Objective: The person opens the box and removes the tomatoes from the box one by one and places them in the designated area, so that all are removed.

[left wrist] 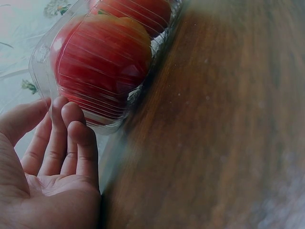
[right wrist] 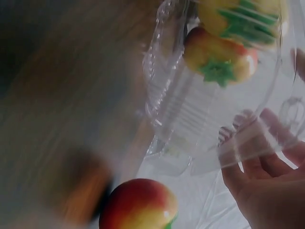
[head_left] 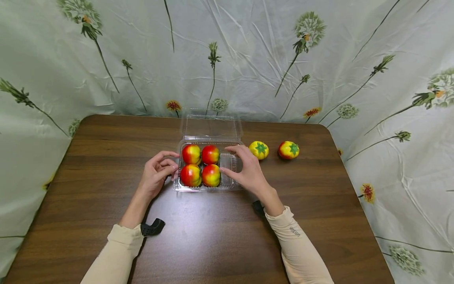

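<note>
The left hand (head_left: 156, 173), its grip loosely spread and holding nothing, is laid against the left end of the clear plastic clamshell box (head_left: 229, 185). The right hand (head_left: 246, 169) is spread over the box's right end, its grip likewise holding nothing. The box sits mid-worktop (head_left: 213, 236), lid open. Four red-yellow toy tomatoes (head_left: 211, 175) are already packed; two compartments look unfilled. Two yellow-red toy tomatoes (head_left: 259, 150) remain outside, just right.

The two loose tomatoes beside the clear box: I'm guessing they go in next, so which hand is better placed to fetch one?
Probably the right hand: it rests at the box's empty right end, next to the nearer loose tomato. The left hand is on the far side.
</note>
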### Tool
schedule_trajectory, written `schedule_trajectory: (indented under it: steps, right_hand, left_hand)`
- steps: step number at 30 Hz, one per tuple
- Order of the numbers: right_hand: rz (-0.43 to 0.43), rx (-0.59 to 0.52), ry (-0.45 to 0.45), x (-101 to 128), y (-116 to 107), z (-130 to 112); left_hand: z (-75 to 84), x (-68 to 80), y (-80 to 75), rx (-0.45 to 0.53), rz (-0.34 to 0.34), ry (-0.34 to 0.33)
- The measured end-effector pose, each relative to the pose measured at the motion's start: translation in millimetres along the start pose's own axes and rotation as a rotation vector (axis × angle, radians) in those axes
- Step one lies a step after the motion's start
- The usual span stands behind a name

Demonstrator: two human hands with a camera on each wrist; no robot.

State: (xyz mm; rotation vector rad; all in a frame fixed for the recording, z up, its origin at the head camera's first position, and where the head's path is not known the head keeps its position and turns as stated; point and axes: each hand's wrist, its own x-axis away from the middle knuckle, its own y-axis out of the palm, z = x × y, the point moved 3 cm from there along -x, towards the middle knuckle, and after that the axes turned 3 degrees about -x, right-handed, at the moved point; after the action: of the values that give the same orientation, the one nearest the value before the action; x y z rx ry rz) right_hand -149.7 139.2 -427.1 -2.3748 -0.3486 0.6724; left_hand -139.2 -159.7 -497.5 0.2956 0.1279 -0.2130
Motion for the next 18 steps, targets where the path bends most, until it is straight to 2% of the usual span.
schedule_trajectory:
  steps: [12, 18]
  right_hand:
    - [-0.078, -0.053, 0.009, 4, 15, -6]
    - [-0.120, -0.086, -0.005, 5, 21, -10]
  left_hand:
    - [-0.3, -0.5, 0.0, 0.007, 0.016, -0.009]
    - [-0.9, -0.6, -0.7, 0.017, -0.013, 0.012]
